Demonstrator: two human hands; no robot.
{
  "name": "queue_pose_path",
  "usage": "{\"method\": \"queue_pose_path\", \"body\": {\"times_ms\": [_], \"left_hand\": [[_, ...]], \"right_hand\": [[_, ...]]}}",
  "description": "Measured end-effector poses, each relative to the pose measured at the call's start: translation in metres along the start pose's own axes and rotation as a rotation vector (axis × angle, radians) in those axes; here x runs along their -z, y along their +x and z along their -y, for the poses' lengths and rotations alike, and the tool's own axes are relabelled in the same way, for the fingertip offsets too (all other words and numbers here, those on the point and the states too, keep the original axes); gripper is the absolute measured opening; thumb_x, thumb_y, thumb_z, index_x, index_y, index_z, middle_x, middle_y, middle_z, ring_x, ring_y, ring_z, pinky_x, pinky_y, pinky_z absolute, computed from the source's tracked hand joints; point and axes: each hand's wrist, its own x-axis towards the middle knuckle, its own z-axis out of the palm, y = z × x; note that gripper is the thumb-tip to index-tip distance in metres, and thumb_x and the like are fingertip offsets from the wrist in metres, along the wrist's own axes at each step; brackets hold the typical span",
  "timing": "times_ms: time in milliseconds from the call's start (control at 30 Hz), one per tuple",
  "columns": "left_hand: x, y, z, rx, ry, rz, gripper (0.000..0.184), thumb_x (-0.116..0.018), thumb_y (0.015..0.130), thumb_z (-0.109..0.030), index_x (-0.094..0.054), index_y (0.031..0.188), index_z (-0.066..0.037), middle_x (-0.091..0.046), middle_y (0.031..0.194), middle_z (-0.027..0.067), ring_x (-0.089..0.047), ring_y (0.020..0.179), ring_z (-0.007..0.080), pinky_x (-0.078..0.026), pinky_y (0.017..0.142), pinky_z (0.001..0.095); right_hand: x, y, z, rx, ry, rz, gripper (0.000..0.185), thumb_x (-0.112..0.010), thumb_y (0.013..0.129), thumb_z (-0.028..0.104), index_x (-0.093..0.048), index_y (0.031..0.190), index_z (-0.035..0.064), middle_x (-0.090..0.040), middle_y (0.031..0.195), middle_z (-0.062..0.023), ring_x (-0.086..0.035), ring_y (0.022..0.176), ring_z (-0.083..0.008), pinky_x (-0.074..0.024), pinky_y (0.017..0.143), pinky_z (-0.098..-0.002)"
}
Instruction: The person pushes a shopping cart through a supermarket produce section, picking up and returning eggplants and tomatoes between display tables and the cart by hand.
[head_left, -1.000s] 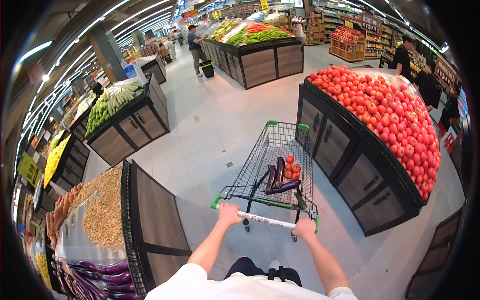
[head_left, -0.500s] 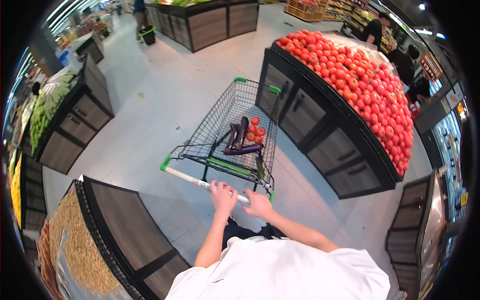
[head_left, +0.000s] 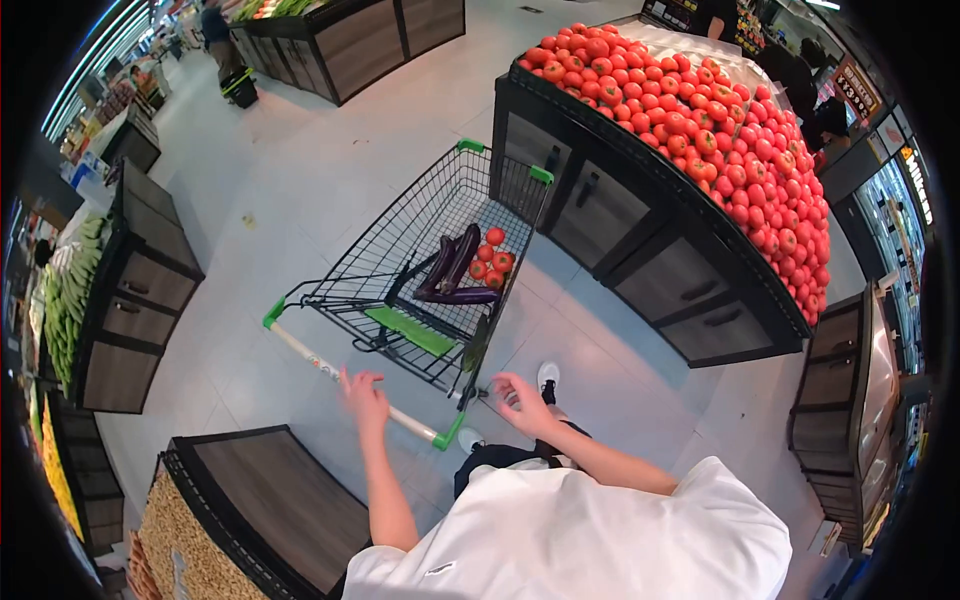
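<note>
A shopping cart [head_left: 400, 235] stands before me, with dark purple eggplants [head_left: 460, 258] and several red tomatoes [head_left: 495, 262] inside. A long dark green vegetable [head_left: 476, 345] lies at its near right corner. My left hand [head_left: 366, 397] is at the white cart handle [head_left: 405, 420], fingers spread and not wrapped round it; whether it touches the bar I cannot tell. Off the handle, to the right of the cart, my right hand [head_left: 522, 408] is open with loosely bent fingers and nothing visible in it.
A stand heaped with tomatoes [head_left: 690, 125] rises close by on the right. Peanuts fill a bin [head_left: 190, 530] at the lower left. Green vegetables [head_left: 72, 285] lie on a left stand. Farther off, a person [head_left: 218, 40] is beside a black basket [head_left: 239, 88].
Both hands have loosened from the handle; the right has come away from it. The cart has turned and shifted left in view. My shoes now show beside it.
</note>
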Motion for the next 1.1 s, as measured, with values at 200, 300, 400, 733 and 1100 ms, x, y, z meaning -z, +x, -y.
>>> {"method": "queue_pose_path", "body": {"times_ms": [200,300,400,733,1100], "left_hand": [[0.005,0.047,-0.077,0.369,0.002,-0.106,0.035,-0.066,0.082,-0.012,-0.059,0.115,-0.004,-0.057,0.121,0.0199,-0.049,0.124,0.0404,-0.035,0.108,0.059],[-0.041,0.054,-0.123,0.243,0.014,-0.029,0.047,-0.07,0.085,-0.02,-0.054,0.124,0.0,-0.056,0.125,0.0225,-0.048,0.123,0.0422,-0.038,0.105,0.054],[-0.123,0.08,-0.134,0.215,0.045,0.096,0.057,-0.073,0.085,-0.03,-0.052,0.129,-0.001,-0.055,0.131,0.0228,-0.047,0.128,0.0429,-0.036,0.108,0.055],[-0.202,0.203,-0.194,0.315,0.145,0.627,0.066,-0.071,0.084,-0.051,-0.056,0.128,-0.004,-0.062,0.126,0.0202,-0.057,0.122,0.0412,-0.037,0.107,0.0597],[-0.316,0.29,-0.29,-0.078,0.229,0.378,0.061,-0.067,0.092,-0.037,-0.044,0.138,-0.005,-0.054,0.128,0.0176,-0.05,0.125,0.0378,-0.039,0.107,0.0543]], "right_hand": [[0.129,0.056,-0.045,-0.055,0.014,-0.162,0.046,-0.064,0.085,0.001,-0.054,0.13,0.0087,-0.065,0.098,-0.0036,-0.061,0.079,-0.0132,-0.0526,0.072,-0.0296],[0.192,0.07,-0.074,-0.09,-0.004,-0.22,0.041,-0.064,0.086,0.002,-0.058,0.126,0.0079,-0.066,0.094,-0.003,-0.061,0.077,-0.012,-0.0521,0.072,-0.0285],[0.249,0.09,-0.103,-0.139,0.032,-0.296,0.036,-0.065,0.087,0.005,-0.061,0.122,0.0069,-0.066,0.09,-0.0025,-0.06,0.075,-0.0112,-0.0519,0.072,-0.0284],[0.37,0.158,-0.126,-0.254,-0.115,-0.262,0.034,-0.067,0.087,0.012,-0.062,0.119,0.0054,-0.067,0.089,-0.0046,-0.063,0.077,-0.015,-0.0536,0.074,-0.0321],[0.401,0.248,-0.078,-0.286,-0.143,-0.263,0.034,-0.063,0.088,0.01,-0.061,0.122,0.006,-0.068,0.089,-0.0047,-0.064,0.076,-0.014,-0.0539,0.073,-0.0305]]}}
